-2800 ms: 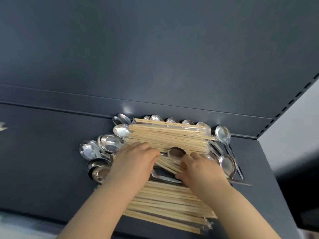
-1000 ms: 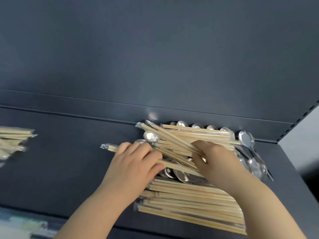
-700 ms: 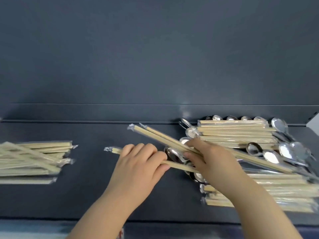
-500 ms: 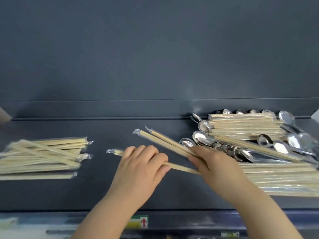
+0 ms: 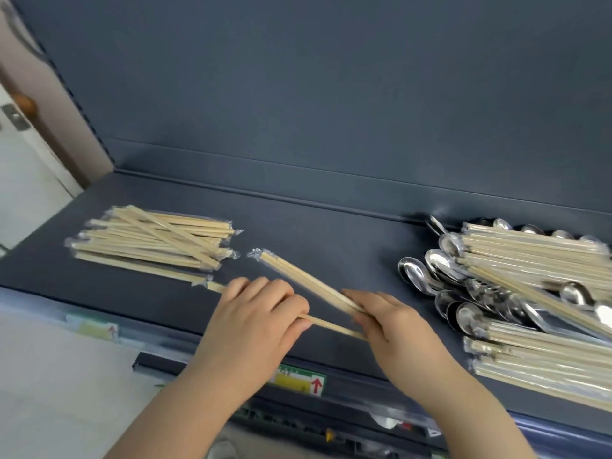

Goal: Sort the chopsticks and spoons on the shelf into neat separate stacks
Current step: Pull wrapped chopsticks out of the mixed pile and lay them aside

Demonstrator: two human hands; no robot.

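Two wrapped chopstick pairs are in the hands, over the middle of the shelf [image 5: 331, 240] and close to its front edge. The upper pair [image 5: 298, 279] slants from its crinkled wrapper tip, which points toward the shelf's left rear, down into the right hand [image 5: 400, 329], whose fingers curl round its near end. The lower pair [image 5: 331, 326] lies flatter. The left hand [image 5: 255, 323] covers its middle with fingers bent over it and the thumb pinching from below. Its left tip pokes out past the fingers, and its right end reaches the right hand, though I cannot tell whether that hand grips it too.

Toward the shelf's left end lies a stack of wrapped chopsticks [image 5: 149, 240], roughly parallel to the front edge, with a few crossing at angles. The lower pair's left tip sits just beside this stack's near right corner.

At the shelf's right end lies a mixed heap. Metal spoons [image 5: 430, 270] with bowls facing left sit between and under wrapped chopstick bundles [image 5: 530, 256], and more bundles [image 5: 530, 362] lie near the front edge.

A dark back panel [image 5: 331, 94] rises behind the shelf. A label with a red arrow [image 5: 301, 380] sits on the front edge below the hands.
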